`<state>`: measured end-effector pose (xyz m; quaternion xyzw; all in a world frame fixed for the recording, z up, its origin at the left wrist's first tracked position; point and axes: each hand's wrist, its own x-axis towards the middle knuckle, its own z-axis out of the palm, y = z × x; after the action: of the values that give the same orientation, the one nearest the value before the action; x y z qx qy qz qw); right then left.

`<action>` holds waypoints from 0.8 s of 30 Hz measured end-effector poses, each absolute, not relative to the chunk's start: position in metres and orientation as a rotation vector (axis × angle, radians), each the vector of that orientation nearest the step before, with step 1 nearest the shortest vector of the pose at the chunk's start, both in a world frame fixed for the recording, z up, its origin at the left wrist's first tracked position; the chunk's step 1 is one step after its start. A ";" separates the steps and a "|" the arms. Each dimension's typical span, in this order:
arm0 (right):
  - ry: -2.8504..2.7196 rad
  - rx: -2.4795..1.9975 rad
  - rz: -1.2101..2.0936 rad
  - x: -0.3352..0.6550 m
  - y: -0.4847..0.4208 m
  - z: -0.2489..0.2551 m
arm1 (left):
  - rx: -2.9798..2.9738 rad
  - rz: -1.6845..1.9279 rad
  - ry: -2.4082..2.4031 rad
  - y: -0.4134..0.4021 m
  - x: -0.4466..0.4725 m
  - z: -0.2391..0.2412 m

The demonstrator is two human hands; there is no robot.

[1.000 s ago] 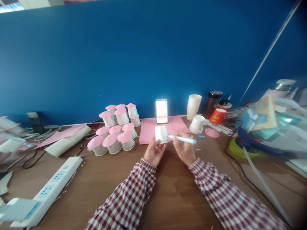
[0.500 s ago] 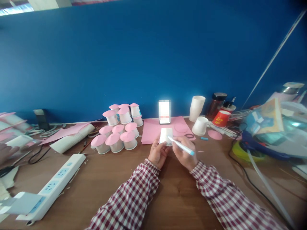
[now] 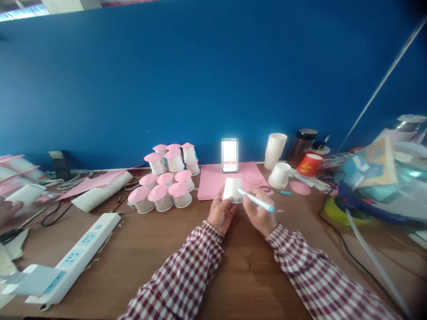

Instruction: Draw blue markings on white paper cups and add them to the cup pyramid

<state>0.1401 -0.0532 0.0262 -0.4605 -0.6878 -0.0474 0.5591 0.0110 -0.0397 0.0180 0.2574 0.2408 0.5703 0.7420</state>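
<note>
My left hand [image 3: 221,212] grips a white paper cup [image 3: 231,188] turned upside down, its thumb across the lower side. In my right hand [image 3: 262,213] is a white marker with a light blue end [image 3: 259,202], its tip at the cup's right side. Whether the tip touches the cup I cannot tell. Beyond the cup lies pink paper [image 3: 210,180], with a bright phone [image 3: 230,155] propped upright on it. A small blue marker cap [image 3: 285,193] rests on the table to the right, near another upturned white cup [image 3: 279,175].
Several white cups with pink cone tops [image 3: 159,198] stand to the left. A power strip [image 3: 78,258] lies front left, with a stack of cups [image 3: 102,191] behind it. Stacked cups [image 3: 275,151], a red cup [image 3: 309,165] and a cable [image 3: 347,249] are on the right. A co-worker's hand [image 3: 8,211] shows far left.
My right hand and the marker have shifted slightly right, the tip moving toward the cup's right edge. My left hand still holds the cup. The view has shifted slightly.
</note>
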 end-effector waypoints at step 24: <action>-1.615 -1.065 -0.093 0.139 -0.052 0.025 | 0.589 1.239 0.477 -0.040 0.011 0.017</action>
<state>0.1390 -0.0517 0.0253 -0.4529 -0.6871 -0.0394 0.5667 0.0109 -0.0403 0.0170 0.2694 0.2183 0.5665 0.7476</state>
